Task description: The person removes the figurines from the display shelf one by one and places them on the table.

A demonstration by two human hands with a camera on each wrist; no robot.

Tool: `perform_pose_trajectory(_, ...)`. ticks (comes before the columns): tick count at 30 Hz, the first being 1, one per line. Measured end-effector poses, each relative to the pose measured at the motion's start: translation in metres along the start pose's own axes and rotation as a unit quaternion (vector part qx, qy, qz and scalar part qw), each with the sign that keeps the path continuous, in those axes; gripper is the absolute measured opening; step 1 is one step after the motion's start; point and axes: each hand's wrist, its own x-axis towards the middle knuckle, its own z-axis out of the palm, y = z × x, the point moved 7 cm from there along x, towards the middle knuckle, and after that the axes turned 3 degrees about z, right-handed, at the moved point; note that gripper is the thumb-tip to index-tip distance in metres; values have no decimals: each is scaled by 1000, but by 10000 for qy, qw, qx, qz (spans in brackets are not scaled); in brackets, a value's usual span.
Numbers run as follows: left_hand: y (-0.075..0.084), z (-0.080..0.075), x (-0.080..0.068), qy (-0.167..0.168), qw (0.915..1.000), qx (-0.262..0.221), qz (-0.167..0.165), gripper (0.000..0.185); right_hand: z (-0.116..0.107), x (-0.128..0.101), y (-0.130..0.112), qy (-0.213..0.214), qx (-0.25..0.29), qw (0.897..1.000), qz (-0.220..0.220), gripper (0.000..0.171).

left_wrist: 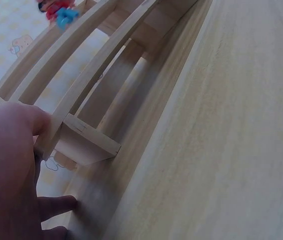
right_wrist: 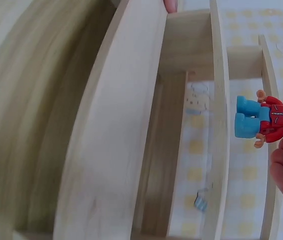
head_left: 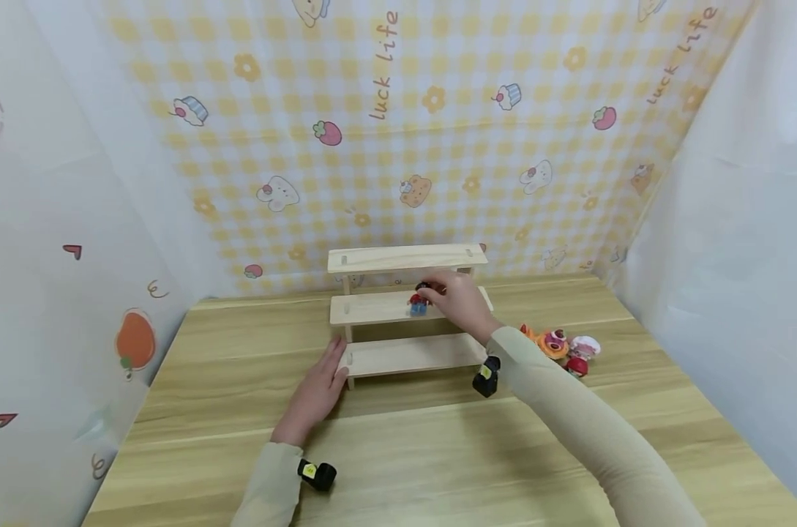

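Observation:
A small toy figure (head_left: 418,301) with dark hair, a red jacket and blue legs is pinched at its head by my right hand (head_left: 462,300). It is upright, close over the middle tier of a three-tier wooden shelf (head_left: 405,356). In the right wrist view the figure (right_wrist: 274,119) faces the camera, fingertips against its head. My left hand (head_left: 317,388) rests against the shelf's left end, fingers extended along the side. The left wrist view shows the thumb of this hand (left_wrist: 6,160) at the shelf's front corner and other fingertips low, near the tabletop.
To the right of the shelf several small toys lie together on the wooden table (head_left: 438,468), among them an orange-and-purple toy (head_left: 553,344) and a figure (head_left: 581,355) in white and red. Behind the shelf hangs a yellow checked cloth (head_left: 372,161).

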Motion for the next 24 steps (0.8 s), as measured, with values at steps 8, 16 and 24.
perform_pose_trajectory(8,0,-1,0,-35,10000,-4,20,55,-28,-20,23,108,133,9998,71,26)
perform_pose_trajectory(16,-2,-2,-1,-60,10000,-13,13,55,-52,-42,44,453,-52,9989,-45,24)
perform_pose_trajectory(24,2,0,1,-135,9999,-37,-27,55,-61,-67,67,126,-66,9986,501,31)
